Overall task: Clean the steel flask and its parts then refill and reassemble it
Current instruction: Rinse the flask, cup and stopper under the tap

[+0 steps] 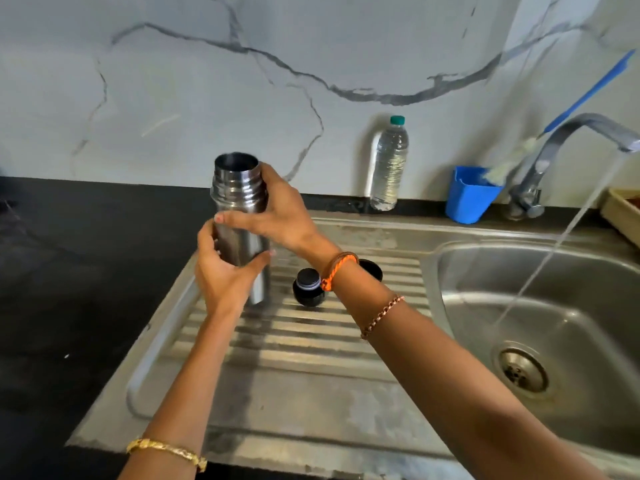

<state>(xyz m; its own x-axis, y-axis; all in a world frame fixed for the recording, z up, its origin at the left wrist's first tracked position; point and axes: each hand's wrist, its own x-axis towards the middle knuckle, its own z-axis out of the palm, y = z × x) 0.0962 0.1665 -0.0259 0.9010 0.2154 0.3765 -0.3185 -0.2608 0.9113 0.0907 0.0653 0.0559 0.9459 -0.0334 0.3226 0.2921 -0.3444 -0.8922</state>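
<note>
The steel flask stands upright over the left of the ribbed drainboard, its threaded mouth uncapped. My left hand wraps its lower body. My right hand grips it just below the threads. A black stopper lies on the drainboard to the right of the flask. A second black part, the cap, shows partly behind my right wrist.
Water runs from the tap into the steel sink basin on the right, above its drain. A clear water bottle and a blue holder with a brush stand by the wall. Black counter lies to the left.
</note>
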